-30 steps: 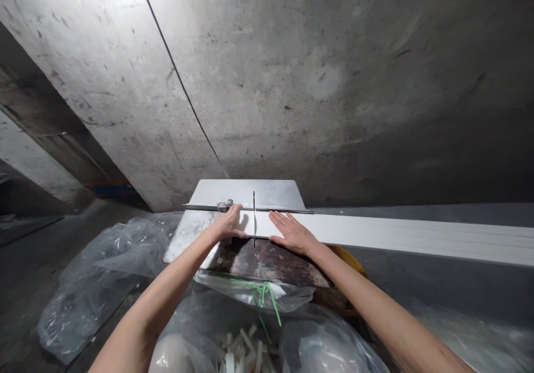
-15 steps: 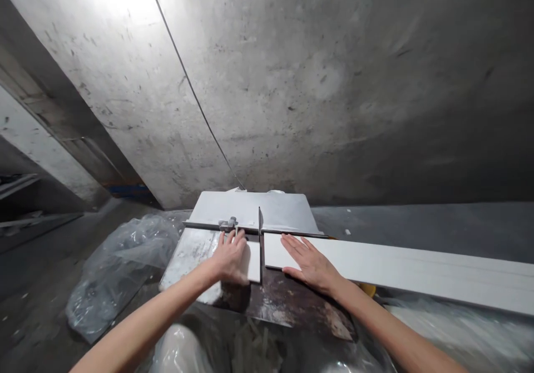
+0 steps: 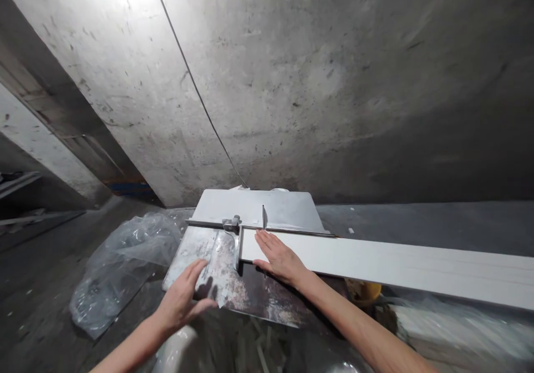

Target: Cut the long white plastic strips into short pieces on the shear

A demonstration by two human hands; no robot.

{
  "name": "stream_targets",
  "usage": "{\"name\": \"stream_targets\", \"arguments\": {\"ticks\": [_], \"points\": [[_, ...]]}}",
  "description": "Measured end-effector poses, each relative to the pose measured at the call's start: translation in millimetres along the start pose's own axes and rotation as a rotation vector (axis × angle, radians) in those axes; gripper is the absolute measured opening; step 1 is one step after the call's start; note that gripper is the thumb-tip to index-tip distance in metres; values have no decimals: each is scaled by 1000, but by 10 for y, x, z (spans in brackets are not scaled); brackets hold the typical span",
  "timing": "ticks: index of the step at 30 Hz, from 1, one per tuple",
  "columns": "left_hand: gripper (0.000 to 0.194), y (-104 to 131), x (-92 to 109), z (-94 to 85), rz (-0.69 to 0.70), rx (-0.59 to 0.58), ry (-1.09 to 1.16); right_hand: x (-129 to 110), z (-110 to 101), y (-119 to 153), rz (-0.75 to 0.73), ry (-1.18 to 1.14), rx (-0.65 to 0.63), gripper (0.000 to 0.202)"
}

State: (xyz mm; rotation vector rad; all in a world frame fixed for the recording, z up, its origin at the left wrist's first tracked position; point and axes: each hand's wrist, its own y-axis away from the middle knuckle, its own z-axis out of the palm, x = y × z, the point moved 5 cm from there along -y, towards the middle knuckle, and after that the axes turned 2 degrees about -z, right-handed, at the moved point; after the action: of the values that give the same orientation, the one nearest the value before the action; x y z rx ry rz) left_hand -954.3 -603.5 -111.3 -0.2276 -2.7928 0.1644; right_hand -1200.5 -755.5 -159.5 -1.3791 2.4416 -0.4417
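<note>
A long white board [image 3: 367, 256] lies across the saw table [image 3: 204, 245], its left end against a metal stop [image 3: 239, 249]. My right hand [image 3: 281, 259] rests flat on the board near that end, fingers stretched out and thumb at the near edge. The thin upright saw blade [image 3: 263, 216] stands just beyond my right fingertips. Over the table's near left part, my left hand [image 3: 183, 298] is open, thumb and fingers apart, with nothing seen in it. A metal clamp block [image 3: 231, 224] sits on the dark guide rail [image 3: 204, 224] behind the stop.
Clear plastic sheeting [image 3: 125, 261] is heaped on the floor at left. A yellow bucket [image 3: 365, 292] stands under the board, near a plastic-wrapped bundle [image 3: 454, 328]. Thin offcut strips [image 3: 261, 345] lie below the table's near edge. A concrete wall [image 3: 292, 94] rises behind.
My left hand has drawn back toward me from the short white piece beside the blade, which no longer shows there. My right hand and the board have shifted left, the board now meeting the stop.
</note>
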Motion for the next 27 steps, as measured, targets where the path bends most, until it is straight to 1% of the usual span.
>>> {"name": "stream_targets", "arguments": {"ticks": [1, 2, 4, 6, 8, 9, 11, 13, 15, 17, 19, 23, 25, 27], "points": [[91, -127, -9, -31, -14, 14, 4, -6, -7, 4, 7, 7, -7, 66], [91, -276, 25, -40, -11, 19, 12, -9, -14, 10, 12, 15, -16, 65], [98, -618, 193, 9, 17, -4, 32, -16, -19, 11, 20, 26, -36, 65], [109, -970, 425, 133, 43, -79, 35, -26, -20, 1, 25, 27, -51, 64], [118, -1260, 623, 285, 34, -184, 5, -25, -27, 10, 25, 13, -62, 65], [120, -1367, 690, 349, 20, -230, -12, -15, -34, 33, 15, -1, -71, 66], [118, -1504, 752, 432, -11, -287, -32, 55, -62, 127, 0, -27, -83, 69], [117, -1582, 740, 462, -21, -297, -23, 208, -98, 259, 17, -20, -83, 74], [119, -1665, 679, 476, -22, -288, -6, 425, -119, 365, 60, 24, -84, 77], [122, -1807, 601, 498, -11, -272, 6, 651, -110, 379, 89, 68, -92, 76], [123, -2019, 522, 527, -3, -245, 14, 860, -79, 285, 100, 89, -103, 76], [121, -2482, 410, 564, 8, -200, 29, 1200, -33, -37, 127, 99, -124, 75], [116, -2624, 394, 556, 17, -192, 16, 1305, -37, -145, 142, 110, -141, 75], [108, -2661, 403, 535, 22, -190, 2, 1339, -52, -179, 152, 120, -160, 75]]}}
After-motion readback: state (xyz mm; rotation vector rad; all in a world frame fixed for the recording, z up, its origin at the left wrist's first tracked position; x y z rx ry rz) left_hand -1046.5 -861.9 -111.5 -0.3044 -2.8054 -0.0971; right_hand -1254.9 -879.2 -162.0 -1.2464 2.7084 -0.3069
